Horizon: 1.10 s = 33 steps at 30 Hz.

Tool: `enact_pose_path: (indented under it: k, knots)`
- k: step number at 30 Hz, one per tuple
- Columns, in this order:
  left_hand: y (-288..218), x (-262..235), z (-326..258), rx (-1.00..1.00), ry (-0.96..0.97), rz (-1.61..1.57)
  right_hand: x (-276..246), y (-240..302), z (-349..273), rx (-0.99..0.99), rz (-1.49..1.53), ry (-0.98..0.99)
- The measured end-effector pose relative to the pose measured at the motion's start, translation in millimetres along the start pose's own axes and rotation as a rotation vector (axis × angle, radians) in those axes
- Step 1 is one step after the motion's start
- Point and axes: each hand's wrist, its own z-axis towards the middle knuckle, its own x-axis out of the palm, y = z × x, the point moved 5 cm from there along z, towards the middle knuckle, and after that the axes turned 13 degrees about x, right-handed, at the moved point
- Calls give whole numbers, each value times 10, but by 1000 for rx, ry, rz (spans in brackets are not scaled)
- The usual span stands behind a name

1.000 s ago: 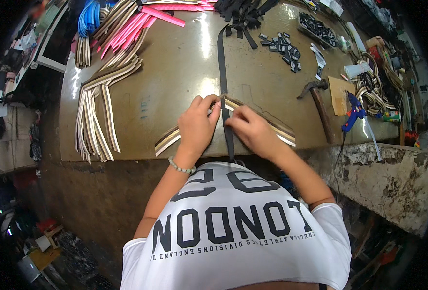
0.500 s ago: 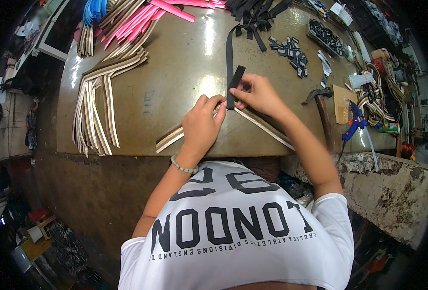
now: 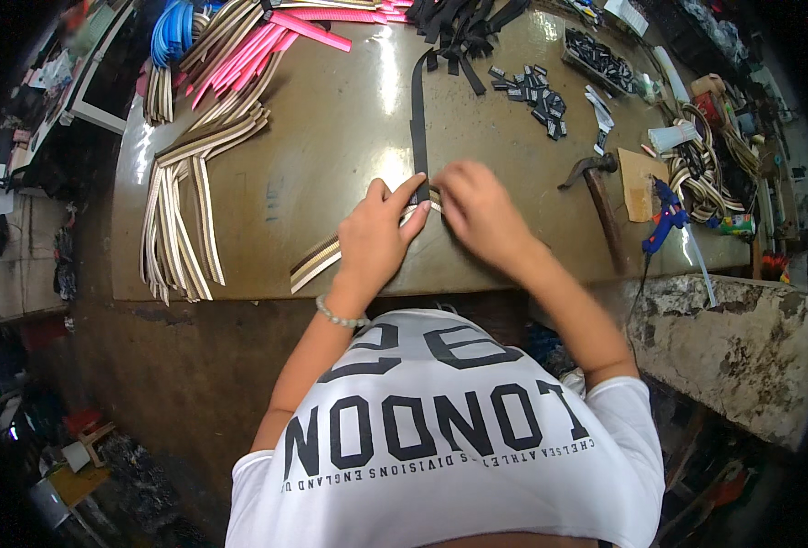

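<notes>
My left hand (image 3: 372, 236) is closed at the joint where a black webbing strip (image 3: 418, 128) meets a striped brown, cream and white strap (image 3: 316, 261). Its forefinger and thumb press on the black strip there. From that spot the strip runs away to the far side of the table, and one end of the striped strap sticks out at lower left. My right hand (image 3: 486, 217) is just right of the joint, its fingers blurred by motion, touching or very near the striped strap. Whether they grip anything cannot be made out; the strap's right part is hidden.
Striped straps (image 3: 180, 228) and pink strips (image 3: 239, 68) are piled at left, with a blue bundle (image 3: 174, 35). Black strips (image 3: 463, 32) and small black labels (image 3: 536, 96) lie at the back. A hammer (image 3: 602, 205) and a blue glue gun (image 3: 667, 219) are at right.
My right hand has let go of the short upright black end and moved down to the striped strap's right side. That end no longer stands up. My left hand stays at the joint.
</notes>
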Motion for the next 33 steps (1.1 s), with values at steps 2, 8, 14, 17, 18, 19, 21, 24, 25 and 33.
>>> enact_pose_path:
  k: [2,8,14,17,18,19,21,24,25,33]
  knots:
    - [67,-28,-7,-9,-33,-118,79,83,-237,-167,31,49]
    - [134,-64,-19,-26,-108,-196,217,2,-362,-225,-58,-44]
    - [138,-40,-35,-36,-116,-171,288,121,-387,-187,-289,-75]
    - [126,-47,-37,-36,-147,-166,281,240,-296,-164,-508,100]
    - [113,-49,-33,-25,-144,-157,183,248,-249,-162,-361,100]
    - [98,-55,-29,-15,-145,-151,99,176,-173,-145,-216,178]
    - [73,-91,-21,24,-173,-235,-138,-93,-107,-89,131,186]
    - [96,-237,-64,48,-270,-401,-764,-812,-501,199,-602,-523]
    - [118,-297,-97,28,-289,-389,-861,-1067,-671,377,-788,-561]
    - [134,-183,-64,-55,-132,-217,-1134,-647,-906,763,-77,-388]
